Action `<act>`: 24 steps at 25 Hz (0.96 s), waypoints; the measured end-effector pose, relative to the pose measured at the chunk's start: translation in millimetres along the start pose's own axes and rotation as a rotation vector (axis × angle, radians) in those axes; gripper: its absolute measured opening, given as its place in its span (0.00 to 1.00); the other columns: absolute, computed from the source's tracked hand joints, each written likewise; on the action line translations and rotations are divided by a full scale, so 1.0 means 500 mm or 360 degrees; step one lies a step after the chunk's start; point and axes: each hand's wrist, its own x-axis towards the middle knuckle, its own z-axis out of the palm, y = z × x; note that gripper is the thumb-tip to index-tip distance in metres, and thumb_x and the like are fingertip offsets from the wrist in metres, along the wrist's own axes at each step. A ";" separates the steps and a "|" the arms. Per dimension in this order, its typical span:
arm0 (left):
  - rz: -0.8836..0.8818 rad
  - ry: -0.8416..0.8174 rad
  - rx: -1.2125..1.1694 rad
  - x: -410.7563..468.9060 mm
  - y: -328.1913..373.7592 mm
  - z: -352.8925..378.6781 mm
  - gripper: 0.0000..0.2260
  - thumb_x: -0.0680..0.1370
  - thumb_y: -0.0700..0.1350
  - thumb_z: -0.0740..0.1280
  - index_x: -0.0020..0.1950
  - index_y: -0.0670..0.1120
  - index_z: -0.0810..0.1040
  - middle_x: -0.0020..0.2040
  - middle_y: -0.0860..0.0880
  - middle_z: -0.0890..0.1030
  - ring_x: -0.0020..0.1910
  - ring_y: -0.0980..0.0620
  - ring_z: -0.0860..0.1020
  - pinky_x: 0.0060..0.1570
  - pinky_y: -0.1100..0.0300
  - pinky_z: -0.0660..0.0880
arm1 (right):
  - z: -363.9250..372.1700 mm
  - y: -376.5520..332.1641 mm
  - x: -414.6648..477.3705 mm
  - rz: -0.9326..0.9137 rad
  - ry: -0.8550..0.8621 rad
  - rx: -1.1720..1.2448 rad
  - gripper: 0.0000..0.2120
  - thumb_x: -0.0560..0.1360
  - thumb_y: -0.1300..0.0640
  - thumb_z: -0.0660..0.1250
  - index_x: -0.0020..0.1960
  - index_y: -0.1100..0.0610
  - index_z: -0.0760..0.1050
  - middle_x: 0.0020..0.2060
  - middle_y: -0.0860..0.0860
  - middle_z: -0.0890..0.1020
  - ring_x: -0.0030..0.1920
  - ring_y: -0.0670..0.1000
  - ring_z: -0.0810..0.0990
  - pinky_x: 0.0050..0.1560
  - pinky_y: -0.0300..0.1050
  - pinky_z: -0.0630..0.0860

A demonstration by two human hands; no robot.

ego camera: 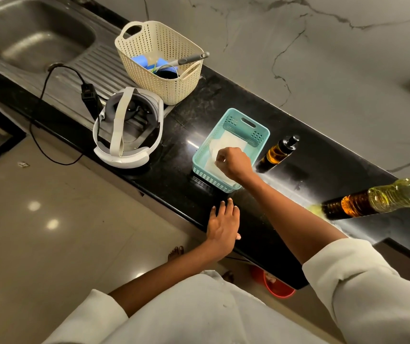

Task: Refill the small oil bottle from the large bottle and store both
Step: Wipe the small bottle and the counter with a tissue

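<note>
On the black counter (pixel 186 125), the right hand (pixel 235 163) reaches into a teal tray (pixel 246 125), fingers curled and pinching a white sheet (pixel 226 140) that lies inside. The left hand (pixel 223 224) rests flat on the counter's near edge, fingers straight, holding nothing.

The small bottle (pixel 279 152), dark with amber oil and a black pump top, stands just beside the tray's right side. It is close to the right hand but apart from it. Its long axis slants up and to the right in the view, pump end farthest from the hand.

The large bottle (pixel 397 197), holding yellow oil, sits well to the right of both hands. Its length runs nearly sideways across the view, red cap at the right frame edge.

A cream basket (pixel 149 40), a white headset (pixel 129 155) and a steel sink (pixel 25 33) lie to the left.
</note>
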 end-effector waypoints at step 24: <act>0.0080 0.0456 -0.1182 0.240 0.210 -0.313 0.34 0.79 0.38 0.73 0.82 0.41 0.63 0.77 0.41 0.70 0.77 0.43 0.70 0.75 0.56 0.66 | -0.161 0.373 -0.225 0.1271 0.1356 0.2107 0.03 0.82 0.60 0.64 0.52 0.59 0.76 0.53 0.58 0.82 0.52 0.54 0.84 0.52 0.52 0.86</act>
